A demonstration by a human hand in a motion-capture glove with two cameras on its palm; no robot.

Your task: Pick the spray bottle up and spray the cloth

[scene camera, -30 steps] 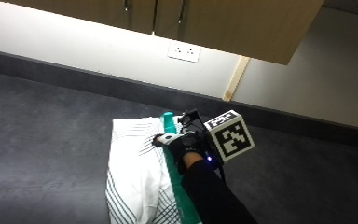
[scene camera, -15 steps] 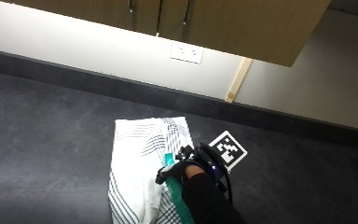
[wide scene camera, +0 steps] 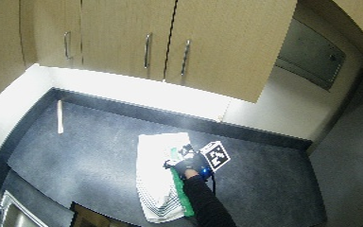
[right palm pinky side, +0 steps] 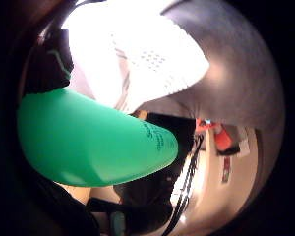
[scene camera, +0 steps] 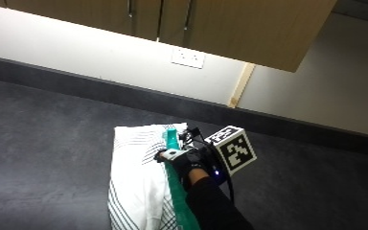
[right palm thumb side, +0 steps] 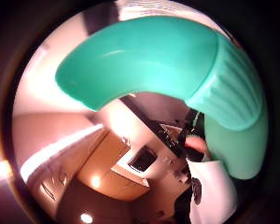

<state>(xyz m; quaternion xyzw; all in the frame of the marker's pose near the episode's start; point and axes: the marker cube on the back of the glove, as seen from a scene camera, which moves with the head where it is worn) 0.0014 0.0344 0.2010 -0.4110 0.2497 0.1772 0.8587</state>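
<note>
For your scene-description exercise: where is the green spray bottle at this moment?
In the outside view, the green spray bottle is gripped by the gloved right hand along the right edge of the striped white cloth on the dark countertop.

The cloth lies flat on the counter, directly left of the hand. The spray bottle sits in the hand, along the cloth's right edge. Beyond the hand, the wall carries a socket; cabinets hang above it.
</note>
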